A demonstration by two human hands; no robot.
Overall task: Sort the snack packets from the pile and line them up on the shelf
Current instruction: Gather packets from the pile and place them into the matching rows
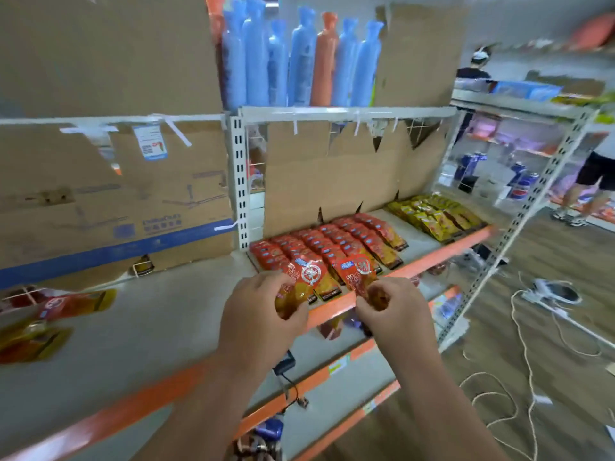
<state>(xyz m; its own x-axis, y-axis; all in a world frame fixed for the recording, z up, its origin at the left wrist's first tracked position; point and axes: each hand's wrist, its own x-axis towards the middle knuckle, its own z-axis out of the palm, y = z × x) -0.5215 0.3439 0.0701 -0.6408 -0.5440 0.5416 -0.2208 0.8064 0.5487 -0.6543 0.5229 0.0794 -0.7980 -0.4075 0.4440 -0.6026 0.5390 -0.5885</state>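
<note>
L hand (263,314): gripping the L packet (304,281), fingers + thumb curling round its lower end.
R hand (396,311): pinching the R packet (356,271) by its bottom edge, fingers bunching tight.
Both pkts: red-orange w/ a white round mark, tilting up side by side, hovering just over the shelf (432,256) front lip, at the near end of the red rows.
Adapter (284,362): black, lying on the lower shelf board under the hands, thin lead trailing off it.
Loose packets (50,314): lying blurred at far L on the same level, well apart from the hands.
Red rows (332,239): pkts overlapping in neat lines, running back to the cardboard (332,174).
Yellow rows (436,216): sitting to the R of the red, small gap btwn.
Tubes (299,61): blue + orange, standing upright on the level above.
Cables (525,327): white, snaking over the floor at R.
Person (592,174): standing in the bkgd aisle, far R.
</note>
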